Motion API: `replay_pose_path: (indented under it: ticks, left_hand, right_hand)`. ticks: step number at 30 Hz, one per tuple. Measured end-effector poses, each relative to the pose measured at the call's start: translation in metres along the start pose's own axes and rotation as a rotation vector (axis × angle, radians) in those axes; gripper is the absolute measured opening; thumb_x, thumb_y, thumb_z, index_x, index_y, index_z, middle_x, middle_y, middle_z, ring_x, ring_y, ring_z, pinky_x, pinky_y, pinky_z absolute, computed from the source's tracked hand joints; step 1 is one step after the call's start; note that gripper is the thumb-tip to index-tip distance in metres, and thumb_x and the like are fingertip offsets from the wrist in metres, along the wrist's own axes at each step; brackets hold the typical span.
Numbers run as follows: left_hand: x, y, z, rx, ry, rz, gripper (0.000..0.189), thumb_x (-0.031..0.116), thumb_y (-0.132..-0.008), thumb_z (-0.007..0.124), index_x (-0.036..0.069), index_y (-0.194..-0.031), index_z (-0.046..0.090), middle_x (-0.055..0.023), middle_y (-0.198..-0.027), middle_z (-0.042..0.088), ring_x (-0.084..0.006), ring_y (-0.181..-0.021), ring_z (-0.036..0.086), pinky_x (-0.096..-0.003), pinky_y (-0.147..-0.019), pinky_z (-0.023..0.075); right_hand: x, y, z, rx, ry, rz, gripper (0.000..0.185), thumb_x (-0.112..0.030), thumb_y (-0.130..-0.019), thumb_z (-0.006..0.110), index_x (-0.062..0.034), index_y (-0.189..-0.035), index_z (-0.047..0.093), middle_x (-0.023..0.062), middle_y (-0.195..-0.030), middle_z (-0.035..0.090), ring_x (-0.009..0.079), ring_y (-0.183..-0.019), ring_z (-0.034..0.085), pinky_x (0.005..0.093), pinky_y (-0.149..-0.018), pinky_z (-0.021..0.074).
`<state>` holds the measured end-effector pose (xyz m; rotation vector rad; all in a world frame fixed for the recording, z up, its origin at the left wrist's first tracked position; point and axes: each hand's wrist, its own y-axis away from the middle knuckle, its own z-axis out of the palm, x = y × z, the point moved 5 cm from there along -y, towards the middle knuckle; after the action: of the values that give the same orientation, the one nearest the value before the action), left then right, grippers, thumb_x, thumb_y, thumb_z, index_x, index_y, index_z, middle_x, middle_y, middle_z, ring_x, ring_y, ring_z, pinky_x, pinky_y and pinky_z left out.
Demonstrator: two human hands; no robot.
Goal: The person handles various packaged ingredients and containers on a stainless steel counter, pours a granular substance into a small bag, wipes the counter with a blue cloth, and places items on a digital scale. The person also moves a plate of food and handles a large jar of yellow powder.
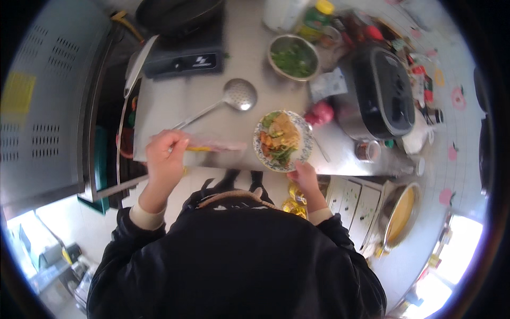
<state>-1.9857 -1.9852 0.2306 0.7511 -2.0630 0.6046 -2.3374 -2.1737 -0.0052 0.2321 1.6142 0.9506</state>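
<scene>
My left hand [165, 149] pinches the end of a thin, blurred plastic packet [215, 145], pinkish with a yellow strip, held over the counter's front edge. My right hand [305, 175] grips the near rim of a flower-patterned plate [306, 139], its fingers at the edge. Noodles or similar pale food [285, 127], leafy greens and orange-brown pieces lie on the plate. Just right of it a thin metal utensil [322, 149] rests on the counter. Beyond my left hand lies a perforated metal skimmer [240, 94], its handle reaching back towards that hand.
A steel bowl of greens [294, 58] stands at the back, beside a yellow-capped bottle [318, 18]. At right are red onions [320, 113], a dark cooker [378, 93] and a small jar [367, 151]. A cooktop [181, 63] carries a dark pan [179, 14] at upper left.
</scene>
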Motion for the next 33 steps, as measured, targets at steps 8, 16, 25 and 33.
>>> replay_pose_path:
  ticks: [8, 16, 25, 33]
  left_hand:
    - [-0.070, 0.016, 0.003, 0.338, 0.474, -0.710, 0.009, 0.008, -0.088, 0.059, 0.001, -0.086, 0.063, -0.0041, -0.082, 0.065, -0.0148, -0.079, 0.058, -0.0289, -0.075, 0.0438]
    - [-0.173, 0.090, 0.032, 0.697, 1.086, -1.107, 0.015, 0.013, -0.093, 0.053, 0.005, -0.105, 0.057, -0.0084, -0.103, 0.062, -0.0258, -0.100, 0.058, -0.0487, -0.091, 0.0422]
    - [-0.205, 0.140, 0.123, 0.694, 1.337, -1.160, 0.024, 0.009, -0.091, 0.057, 0.001, -0.113, 0.057, -0.0129, -0.109, 0.062, -0.0271, -0.100, 0.060, -0.0411, -0.084, 0.0507]
    - [-0.187, 0.233, 0.042, 0.563, 0.493, -1.108, 0.029, 0.016, -0.075, 0.075, 0.009, -0.102, 0.068, -0.0065, -0.094, 0.067, -0.0183, -0.090, 0.062, -0.0337, -0.077, 0.0507]
  right_hand:
    - [-0.031, 0.012, -0.026, -0.121, 0.254, -0.047, 0.022, -0.021, -0.095, 0.054, 0.0004, -0.095, 0.058, 0.0087, -0.078, 0.065, 0.0130, -0.063, 0.061, 0.0241, -0.058, 0.0505]
    - [-0.045, 0.017, -0.034, -0.194, 0.357, 0.007, 0.025, -0.019, -0.095, 0.055, 0.0022, -0.109, 0.056, 0.0093, -0.080, 0.065, 0.0127, -0.065, 0.061, 0.0237, -0.060, 0.0502]
    - [-0.036, 0.043, -0.006, -0.662, 1.090, -0.150, 0.022, -0.019, -0.091, 0.059, 0.0020, -0.091, 0.064, 0.0074, -0.074, 0.067, 0.0154, -0.066, 0.062, 0.0301, -0.063, 0.0511]
    - [-0.036, 0.068, 0.130, -0.821, 1.255, -0.251, 0.029, -0.022, -0.087, 0.059, 0.0040, -0.078, 0.066, 0.0101, -0.067, 0.066, 0.0172, -0.065, 0.062, 0.0328, -0.064, 0.0492]
